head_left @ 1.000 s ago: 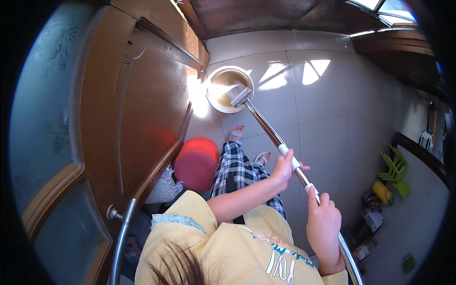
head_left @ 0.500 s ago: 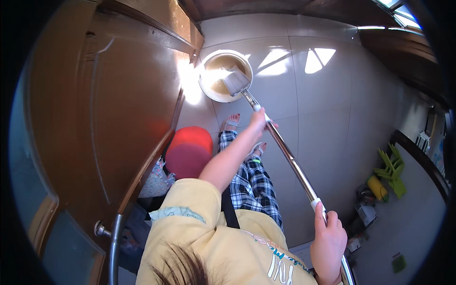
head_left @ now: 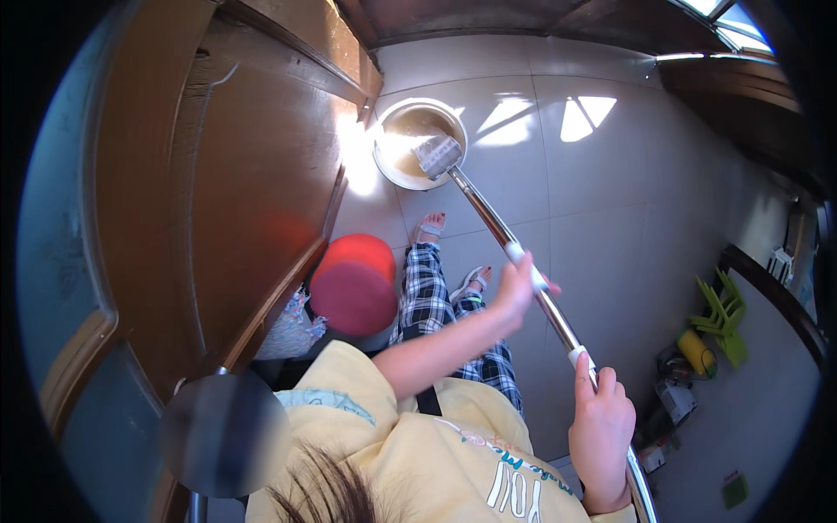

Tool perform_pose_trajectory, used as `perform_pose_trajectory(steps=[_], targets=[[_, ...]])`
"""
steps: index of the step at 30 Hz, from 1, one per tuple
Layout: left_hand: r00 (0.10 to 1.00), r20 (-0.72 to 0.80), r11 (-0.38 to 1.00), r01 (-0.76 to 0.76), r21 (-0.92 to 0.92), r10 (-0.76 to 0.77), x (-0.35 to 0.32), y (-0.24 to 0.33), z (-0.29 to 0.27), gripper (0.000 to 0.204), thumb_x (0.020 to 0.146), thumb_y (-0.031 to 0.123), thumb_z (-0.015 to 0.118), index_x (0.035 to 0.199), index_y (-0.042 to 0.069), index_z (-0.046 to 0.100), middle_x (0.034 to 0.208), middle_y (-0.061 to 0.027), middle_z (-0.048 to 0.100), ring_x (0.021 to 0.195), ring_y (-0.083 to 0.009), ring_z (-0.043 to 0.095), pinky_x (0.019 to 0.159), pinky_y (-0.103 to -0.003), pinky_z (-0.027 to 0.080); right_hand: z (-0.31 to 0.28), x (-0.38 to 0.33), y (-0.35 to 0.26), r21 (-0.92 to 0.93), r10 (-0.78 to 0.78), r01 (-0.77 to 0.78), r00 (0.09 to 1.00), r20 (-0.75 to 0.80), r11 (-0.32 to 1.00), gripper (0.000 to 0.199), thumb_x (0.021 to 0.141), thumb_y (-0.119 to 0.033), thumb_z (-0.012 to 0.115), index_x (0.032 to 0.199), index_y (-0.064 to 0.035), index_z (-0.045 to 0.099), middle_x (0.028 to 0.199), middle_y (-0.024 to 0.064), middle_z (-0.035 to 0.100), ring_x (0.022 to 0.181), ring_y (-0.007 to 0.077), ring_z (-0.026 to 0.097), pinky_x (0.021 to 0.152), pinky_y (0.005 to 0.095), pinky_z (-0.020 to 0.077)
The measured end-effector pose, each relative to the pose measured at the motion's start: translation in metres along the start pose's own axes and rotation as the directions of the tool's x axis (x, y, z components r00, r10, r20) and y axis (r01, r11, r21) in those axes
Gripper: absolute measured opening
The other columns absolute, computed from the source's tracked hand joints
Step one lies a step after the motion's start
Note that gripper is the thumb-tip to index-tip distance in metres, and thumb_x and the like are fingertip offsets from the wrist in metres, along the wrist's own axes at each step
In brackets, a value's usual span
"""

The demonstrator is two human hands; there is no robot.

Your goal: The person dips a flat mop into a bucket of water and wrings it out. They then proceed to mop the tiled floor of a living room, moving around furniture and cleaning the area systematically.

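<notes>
A long metal-poled mop [head_left: 493, 218] slants from the lower right up to a white bucket [head_left: 384, 171] on the floor. Its flat pale head [head_left: 438, 155] is in the bucket, at the right side of the brownish water [head_left: 408, 163]. My left hand [head_left: 520, 288] is closed around the white grip on the middle of the pole. Higher up the pole, near my body, my right hand [head_left: 602, 425] wraps the handle just behind a white collar, with the thumb laid along it.
A red round stool [head_left: 353, 288] stands left of my sandalled feet, beside a brown wooden door [head_left: 261, 174]. A blurred dark round thing [head_left: 227, 436] is at the lower left. Green plastic pieces [head_left: 722, 314] and a yellow cylinder [head_left: 696, 352] lie at the right.
My left hand and the white grip have slid up the pole toward me. The mop head has turned and looks narrower. A dark round thing has appeared at the lower left.
</notes>
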State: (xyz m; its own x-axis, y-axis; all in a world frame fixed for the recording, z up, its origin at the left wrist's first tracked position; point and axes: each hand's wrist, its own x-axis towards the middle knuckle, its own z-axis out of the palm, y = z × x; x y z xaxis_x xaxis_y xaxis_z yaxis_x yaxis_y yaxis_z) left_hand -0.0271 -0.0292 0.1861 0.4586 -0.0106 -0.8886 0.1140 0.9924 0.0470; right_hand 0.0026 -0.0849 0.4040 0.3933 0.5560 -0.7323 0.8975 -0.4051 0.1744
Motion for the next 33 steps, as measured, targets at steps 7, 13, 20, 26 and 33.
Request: perform_pose_trajectory(steps=[7,13,20,26,33], targets=[[1.0,0.002,0.998,-0.027,0.062,0.027,0.002,0.003,0.001,0.027,0.086,0.029,0.026,0.085,0.003,0.031,0.066,-0.0097,0.049,0.053,-0.022,0.056,0.053,-0.03,0.047,-0.002,0.001,0.0,0.008,-0.001,0.001,1.0,0.007,1.0,0.04,0.068,-0.001,0.05,0.107,-0.0003,0.045,0.069,0.0078,0.039,0.056,0.0169,0.043,0.043,0.0251,0.0365],[0.981,-0.161,0.918,-0.04,0.393,0.112,0.178,0.035,-0.096,0.032,0.084,0.031,0.029,0.091,0.001,0.033,0.071,-0.0124,0.048,0.055,-0.0273,0.056,0.049,-0.037,0.048,-0.013,0.014,-0.01,0.09,0.056,-0.067,0.992,0.112,0.994,0.052,0.057,0.01,0.052,0.108,-0.0006,0.045,0.078,0.0114,0.044,0.065,0.0218,0.047,0.052,0.0294,0.0393],[0.974,-0.197,0.985,-0.084,0.15,0.113,0.206,0.06,-0.108,0.027,0.084,0.026,0.03,0.087,-0.001,0.035,0.066,-0.0103,0.048,0.051,-0.0245,0.056,0.044,-0.033,0.046,-0.001,0.008,-0.007,0.142,0.089,-0.098,0.993,0.072,0.985,0.053,0.057,0.013,0.052,0.107,-0.0011,0.046,0.083,0.0132,0.046,0.067,0.0236,0.049,0.054,0.0295,0.0414],[0.988,-0.149,0.998,-0.054,-0.023,0.05,0.084,0.007,-0.043,0.026,0.084,0.028,0.031,0.086,0.002,0.033,0.068,-0.0071,0.045,0.059,-0.0228,0.056,0.052,-0.032,0.048,0.005,-0.013,0.001,0.106,0.028,-0.027,0.999,-0.014,0.994,0.041,0.066,0.002,0.05,0.107,-0.0005,0.045,0.072,0.0079,0.039,0.058,0.0178,0.044,0.046,0.0258,0.037],[0.997,0.07,0.998,-0.048,0.04,0.045,-0.041,-0.027,0.005,0.029,0.083,0.031,0.037,0.088,0.003,0.032,0.071,-0.0082,0.047,0.057,-0.0184,0.054,0.056,-0.032,0.048,-0.004,-0.051,0.008,-0.113,-0.047,0.024,0.976,-0.212,0.993,0.048,0.062,0.007,0.05,0.108,-0.0029,0.045,0.075,0.0091,0.044,0.062,0.0205,0.048,0.05,0.0284,0.0391]])
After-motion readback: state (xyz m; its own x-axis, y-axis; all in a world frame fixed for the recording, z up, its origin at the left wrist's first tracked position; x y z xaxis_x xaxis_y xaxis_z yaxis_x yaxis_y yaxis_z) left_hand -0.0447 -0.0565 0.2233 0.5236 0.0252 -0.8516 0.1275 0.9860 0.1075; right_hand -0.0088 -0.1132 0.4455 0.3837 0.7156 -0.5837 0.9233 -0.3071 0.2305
